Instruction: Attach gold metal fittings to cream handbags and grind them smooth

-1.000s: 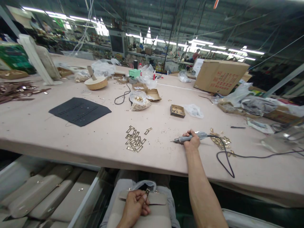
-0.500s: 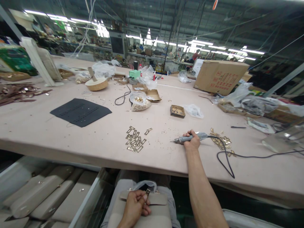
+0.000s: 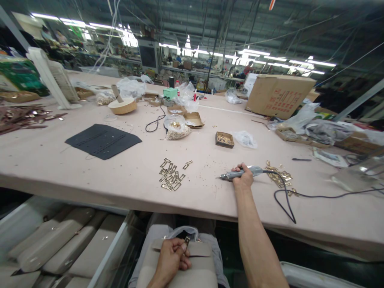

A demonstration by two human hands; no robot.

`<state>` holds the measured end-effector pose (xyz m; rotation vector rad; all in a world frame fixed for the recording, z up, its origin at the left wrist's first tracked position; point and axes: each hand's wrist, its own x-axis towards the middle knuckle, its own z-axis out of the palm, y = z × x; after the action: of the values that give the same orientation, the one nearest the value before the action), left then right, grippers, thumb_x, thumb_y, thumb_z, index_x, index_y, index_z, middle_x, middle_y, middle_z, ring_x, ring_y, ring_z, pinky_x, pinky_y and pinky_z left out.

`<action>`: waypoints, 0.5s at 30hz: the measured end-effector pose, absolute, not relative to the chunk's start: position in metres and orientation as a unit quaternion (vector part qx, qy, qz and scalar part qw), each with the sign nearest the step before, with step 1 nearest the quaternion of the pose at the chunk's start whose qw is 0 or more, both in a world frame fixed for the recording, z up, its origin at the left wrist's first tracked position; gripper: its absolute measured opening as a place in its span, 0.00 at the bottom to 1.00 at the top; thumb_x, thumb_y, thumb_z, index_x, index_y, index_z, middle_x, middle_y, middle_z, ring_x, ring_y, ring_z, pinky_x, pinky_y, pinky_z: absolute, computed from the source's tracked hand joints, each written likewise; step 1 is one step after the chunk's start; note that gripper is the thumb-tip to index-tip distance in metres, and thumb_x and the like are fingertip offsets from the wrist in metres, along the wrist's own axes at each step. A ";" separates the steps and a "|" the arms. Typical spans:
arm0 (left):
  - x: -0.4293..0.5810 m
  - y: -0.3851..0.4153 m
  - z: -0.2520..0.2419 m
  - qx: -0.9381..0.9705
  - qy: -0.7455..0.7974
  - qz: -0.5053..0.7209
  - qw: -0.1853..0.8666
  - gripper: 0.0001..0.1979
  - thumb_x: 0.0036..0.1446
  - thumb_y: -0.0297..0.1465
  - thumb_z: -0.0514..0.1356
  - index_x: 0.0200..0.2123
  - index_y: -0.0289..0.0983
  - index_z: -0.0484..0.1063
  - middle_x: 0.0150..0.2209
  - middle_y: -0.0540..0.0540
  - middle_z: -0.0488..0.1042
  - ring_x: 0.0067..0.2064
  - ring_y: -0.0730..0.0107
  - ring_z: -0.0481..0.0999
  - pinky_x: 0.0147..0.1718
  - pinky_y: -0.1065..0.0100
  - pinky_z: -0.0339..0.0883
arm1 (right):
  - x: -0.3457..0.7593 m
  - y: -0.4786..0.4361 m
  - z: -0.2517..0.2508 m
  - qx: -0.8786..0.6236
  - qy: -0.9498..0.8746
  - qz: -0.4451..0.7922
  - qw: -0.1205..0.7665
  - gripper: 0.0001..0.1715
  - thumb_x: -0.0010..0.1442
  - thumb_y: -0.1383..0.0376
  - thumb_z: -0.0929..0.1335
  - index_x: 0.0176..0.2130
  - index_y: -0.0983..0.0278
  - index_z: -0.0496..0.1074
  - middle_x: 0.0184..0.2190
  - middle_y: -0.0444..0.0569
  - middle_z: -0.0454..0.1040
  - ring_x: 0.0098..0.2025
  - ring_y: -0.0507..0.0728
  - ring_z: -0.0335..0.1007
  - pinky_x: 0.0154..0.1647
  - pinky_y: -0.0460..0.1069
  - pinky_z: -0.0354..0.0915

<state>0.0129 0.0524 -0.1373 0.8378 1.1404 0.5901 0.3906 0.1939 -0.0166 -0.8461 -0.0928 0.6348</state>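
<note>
My right hand point(image 3: 244, 179) is closed around a grey electric screwdriver point(image 3: 256, 171) lying low over the tabletop, its tip pointing left toward scattered tiny screws point(image 3: 211, 176). Down in my lap, my left hand point(image 3: 173, 258) pinches a small rectangular metal plate point(image 3: 187, 240) at the flap of a beige bag point(image 3: 196, 270). The bag has a whitish wrapped handle point(image 3: 184, 229). Left of the screwdriver lies a loose pile of metal frame plates point(image 3: 171, 175). More gold-coloured fittings point(image 3: 279, 178) are spread right of my right hand, beside the screwdriver's black cord point(image 3: 283, 191).
Several beige bags point(image 3: 90, 244) fill a bin at lower left. On the table point(image 3: 120, 184) are a dark sheet point(image 3: 103, 141), a bag of small parts point(image 3: 177, 130), a small box of hardware point(image 3: 224, 140), a tape roll point(image 3: 123, 106), a fan point(image 3: 52, 80) and a large carton point(image 3: 279, 96).
</note>
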 end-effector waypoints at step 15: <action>0.011 0.051 -0.132 0.382 0.500 0.270 0.729 0.24 0.48 0.50 0.73 0.30 0.32 0.77 0.25 0.42 0.80 0.19 0.65 0.80 0.15 0.74 0.68 | 0.385 0.194 -0.008 -0.378 -0.013 0.301 0.876 0.19 0.60 0.61 0.76 0.32 0.62 0.63 0.25 0.37 0.67 0.20 0.46 0.61 0.23 0.44 0.68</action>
<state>0.0107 0.0508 -0.1321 0.8418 1.1016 0.5954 0.3851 0.1940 -0.0080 -0.7885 -0.0281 0.6279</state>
